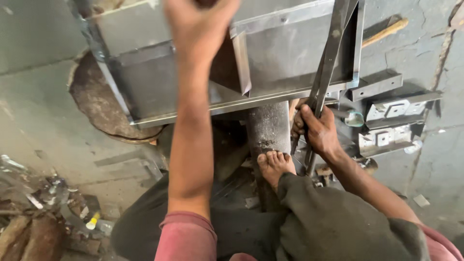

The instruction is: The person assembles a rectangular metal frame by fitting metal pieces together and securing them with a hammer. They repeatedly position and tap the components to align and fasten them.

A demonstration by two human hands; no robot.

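Note:
A large folded sheet-metal box (285,53) rests across a dark steel post (267,128) in front of me. My left hand (200,21) reaches up and grips the box's upper part near the top edge of the view; its fingers are partly cut off. My right hand (316,130) is closed around the handles of long metal shears (328,63), whose blades point up over the box's right side. My bare foot (274,164) presses against the base of the post.
Several small bent metal brackets (391,121) lie on the cracked concrete floor at the right, with a wooden handle (384,33) behind them. Metal scraps (53,198) are piled at the lower left. A round rusty patch (96,104) shows under the box.

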